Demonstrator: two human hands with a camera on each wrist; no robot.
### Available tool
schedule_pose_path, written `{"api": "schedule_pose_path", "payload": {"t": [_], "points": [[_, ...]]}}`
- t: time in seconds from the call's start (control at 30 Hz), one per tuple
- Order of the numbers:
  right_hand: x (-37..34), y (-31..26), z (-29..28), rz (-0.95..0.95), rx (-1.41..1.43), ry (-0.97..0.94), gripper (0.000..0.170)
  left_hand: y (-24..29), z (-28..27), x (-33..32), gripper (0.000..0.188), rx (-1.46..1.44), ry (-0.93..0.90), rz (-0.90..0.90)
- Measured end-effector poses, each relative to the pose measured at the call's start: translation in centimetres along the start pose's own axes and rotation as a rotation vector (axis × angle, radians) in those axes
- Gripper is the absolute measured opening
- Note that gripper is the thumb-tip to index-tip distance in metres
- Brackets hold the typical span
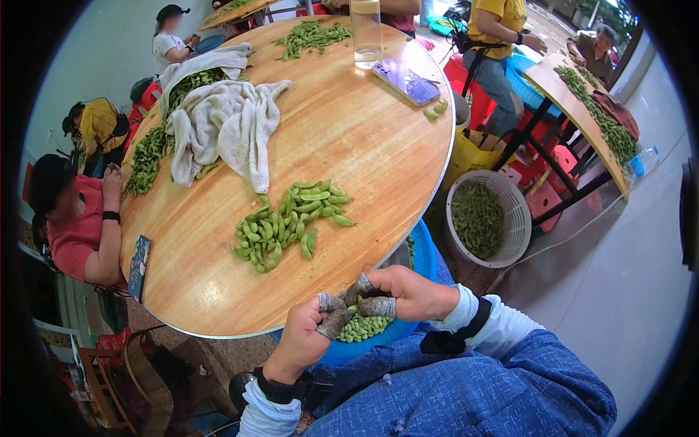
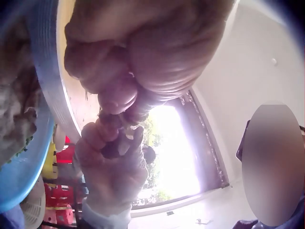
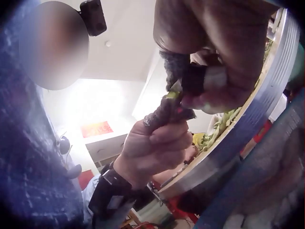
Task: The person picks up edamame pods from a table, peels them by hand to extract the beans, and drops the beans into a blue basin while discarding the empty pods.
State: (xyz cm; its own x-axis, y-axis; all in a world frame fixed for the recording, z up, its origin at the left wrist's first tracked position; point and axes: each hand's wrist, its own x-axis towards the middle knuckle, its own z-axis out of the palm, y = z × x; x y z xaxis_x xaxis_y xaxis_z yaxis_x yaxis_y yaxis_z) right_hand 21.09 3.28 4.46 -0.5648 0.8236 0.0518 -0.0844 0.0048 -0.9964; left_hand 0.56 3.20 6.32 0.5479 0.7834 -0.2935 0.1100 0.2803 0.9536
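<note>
Over the near edge of the round table, my left hand (image 1: 300, 335) and right hand (image 1: 419, 293) meet, with grey covers on thumbs and some fingers. Between the covered fingertips both hands pinch a green soybean pod (image 3: 172, 95), mostly hidden by the fingers. Below them a blue basin (image 1: 427, 256) holds shelled green beans (image 1: 364, 330). A loose pile of soybean pods (image 1: 291, 221) lies on the tabletop just beyond the hands. In the left wrist view the fingers are dark against bright window light.
On the round wooden table (image 1: 342, 138) are a white towel (image 1: 226, 124) over more pods, a purple phone (image 1: 408, 81), a glass (image 1: 366, 36) and a patterned phone-like object (image 1: 139, 269). A white basket (image 1: 520, 244) of pods stands right. Other people sit around.
</note>
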Motion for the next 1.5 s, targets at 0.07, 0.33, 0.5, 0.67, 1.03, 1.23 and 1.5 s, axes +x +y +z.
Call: {"api": "schedule_pose_path", "payload": {"t": [0.07, 0.33, 0.5, 0.67, 1.03, 1.23, 1.5], "points": [[0.1, 0.2, -0.1, -0.008, 0.067, -0.025, 0.017, 0.0, -0.2, 0.0, 0.018, -0.051, -0.035, -0.004], [0.5, 1.9, 0.1, 0.091, 0.441, -0.038, 0.018, -0.7, -0.3, 0.3, 0.021, -0.127, 0.029, -0.02], [0.8, 0.6, 1.2, -0.01, 0.027, 0.183, 0.017, -0.1, 0.7, 0.2, 0.019, -0.007, 0.312, -0.043], [1.0, 0.2, 2.6, -0.155, -0.253, 0.361, 0.017, -0.6, 0.8, 0.8, 0.02, -0.258, 0.275, 0.066], [1.1, -0.1, 3.5, -0.16, -0.274, 0.405, 0.02, -2.3, 1.0, 1.8, 0.028, -0.486, 0.27, 0.182], [1.4, 1.7, 3.2, 0.026, 0.311, 0.325, 0.013, -2.5, 1.0, 1.4, 0.028, -0.376, 0.258, 0.212], [1.7, 0.8, 2.8, 0.13, 0.562, 0.251, 0.012, -1.9, 1.0, 1.1, 0.035, -0.374, 0.25, 0.249]]}}
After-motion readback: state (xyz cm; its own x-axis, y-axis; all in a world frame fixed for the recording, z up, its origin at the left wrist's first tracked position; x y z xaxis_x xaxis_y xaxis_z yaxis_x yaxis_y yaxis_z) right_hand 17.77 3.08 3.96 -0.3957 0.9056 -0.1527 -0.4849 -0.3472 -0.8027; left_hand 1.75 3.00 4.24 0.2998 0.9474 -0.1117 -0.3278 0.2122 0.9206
